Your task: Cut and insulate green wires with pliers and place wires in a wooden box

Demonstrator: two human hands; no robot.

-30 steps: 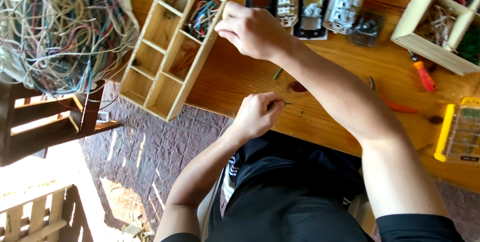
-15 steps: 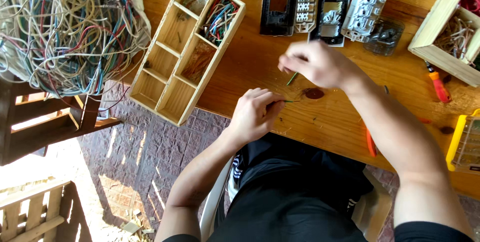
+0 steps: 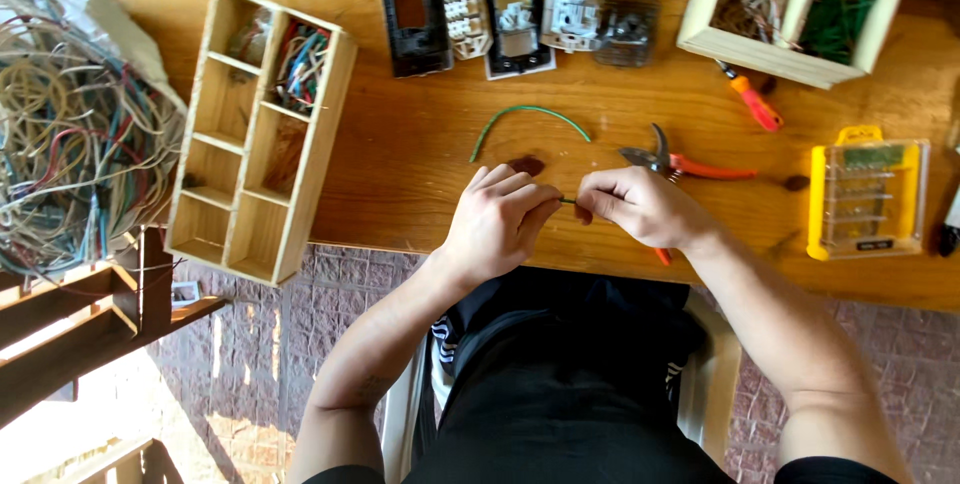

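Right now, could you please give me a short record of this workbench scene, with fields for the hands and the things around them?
left hand: left hand pinches one end of a short wire
right hand: right hand pinches the other end
loose wire: green wire curved on the table
tools: orange pliers beside the right hand; orange screwdriver
storage: wooden tray; yellow case
wire heap: tangled wires, far left

— Any packaging on the bench?

— One piece: a flat rectangular case (image 3: 867, 192) of yellow plastic with a clear lid and a small carry tab on its far edge, lying on the wooden table (image 3: 400, 159) toward its right end. A pale label strip with dark print runs along its near edge.

— Signs or screens?

— None in view.
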